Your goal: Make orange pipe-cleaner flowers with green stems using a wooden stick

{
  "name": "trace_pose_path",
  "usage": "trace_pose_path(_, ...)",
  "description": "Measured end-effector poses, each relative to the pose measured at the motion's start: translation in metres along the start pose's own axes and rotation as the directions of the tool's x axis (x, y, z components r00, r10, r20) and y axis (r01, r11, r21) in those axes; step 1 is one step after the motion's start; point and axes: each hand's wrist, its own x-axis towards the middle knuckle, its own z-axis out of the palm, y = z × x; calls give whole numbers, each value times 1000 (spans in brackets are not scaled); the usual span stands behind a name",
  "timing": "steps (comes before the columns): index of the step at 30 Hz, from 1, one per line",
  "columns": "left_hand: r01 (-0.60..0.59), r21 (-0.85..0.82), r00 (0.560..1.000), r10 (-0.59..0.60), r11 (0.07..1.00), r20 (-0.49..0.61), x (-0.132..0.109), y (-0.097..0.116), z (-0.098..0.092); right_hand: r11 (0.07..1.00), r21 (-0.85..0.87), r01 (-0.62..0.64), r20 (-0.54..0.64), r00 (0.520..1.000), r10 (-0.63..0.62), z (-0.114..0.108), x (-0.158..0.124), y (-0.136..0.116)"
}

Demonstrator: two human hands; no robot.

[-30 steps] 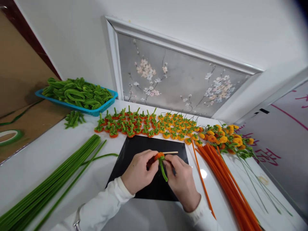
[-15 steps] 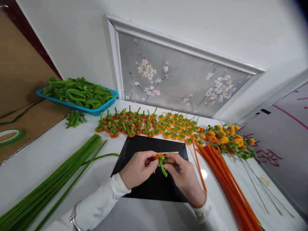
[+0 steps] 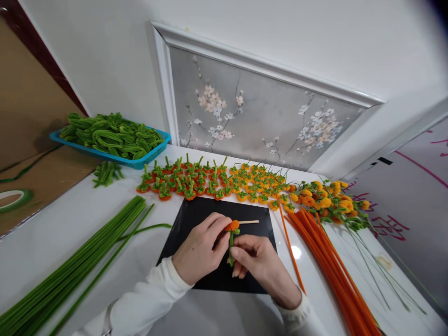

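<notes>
Over the black mat (image 3: 206, 210), my left hand (image 3: 201, 245) pinches a small orange pipe-cleaner flower (image 3: 232, 226) by its head. Its green stem (image 3: 231, 249) hangs downward, with small green leaf loops beneath the orange part. My right hand (image 3: 261, 261) has its thumb and index finger closed at the stem, just right of my left fingertips. Behind the flower a thin pale stick (image 3: 249, 222) lies on the mat, one end hidden by the flower.
Beyond the mat stand rows of orange flowers (image 3: 164, 192) and yellow flowers (image 3: 263, 199). Green pipe cleaners (image 3: 91, 254) lie left, orange ones (image 3: 329, 266) right. A blue basket (image 3: 140, 163) holds green loops; cut green pieces (image 3: 108, 173) lie before it. Stemmed yellow flowers (image 3: 325, 203) are piled right.
My right hand has moved down from beside the flower's head to its stem. The stem now hangs straighter, and the orange head faces up between my left fingertips.
</notes>
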Motion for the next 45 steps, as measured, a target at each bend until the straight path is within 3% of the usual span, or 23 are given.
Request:
trace_pose_path(5, -30, -80, 997, 25, 996, -70, -1, 2, 3, 996, -6, 87, -103, 991, -87, 4, 2, 0)
trace_pose_path(12, -56, -107, 993, 45, 993, -106, -3, 1, 6, 984, 39, 175, -95, 981, -170, 11, 2, -3)
trace_pose_path(15, 44, -242, 988, -78, 969, -130, -3, 2, 7, 976, -27, 215, -177, 960, -217, 11, 3, 1)
trace_pose_path(18, 224, -508, 969, -245, 832, 28, 0, 4, 6, 963, -150, 225, -322, 909, -263, 11, 4, 7)
trace_pose_path(21, 280, -656, 960, -211, 701, 185, 2, 5, 6, 942, -254, 218, -379, 874, -305, 13, 4, 12)
trace_pose_path(25, 281, -678, 959, -232, 679, 165, 1, 2, 10, 889, -405, 213, -350, 862, -366, 15, 3, 9)
trace_pose_path(28, 276, -633, 958, -262, 723, 118, -1, -4, 11, 826, -507, 245, -295, 851, -434, 7, 3, 5)
trace_pose_path(31, 260, -576, 960, -273, 775, 65, -1, -8, 9, 807, -533, 253, -313, 828, -466, -6, 2, 1)
trace_pose_path(34, 294, -551, 953, -281, 781, 111, 1, -8, 7, 794, -523, 309, -322, 791, -520, -14, -2, -4)
trace_pose_path(37, 313, -501, 950, -278, 807, 144, 1, -5, 8, 693, -590, 415, -186, 765, -617, -11, -5, -7)
trace_pose_path(40, 250, -424, 968, -217, 870, 126, 0, -4, 12, 559, -690, 460, -77, 721, -688, -5, -4, -6)
trace_pose_path(45, 150, -323, 987, -123, 934, 101, -4, -7, 16, 439, -769, 464, -11, 677, -736, -4, -1, 2)
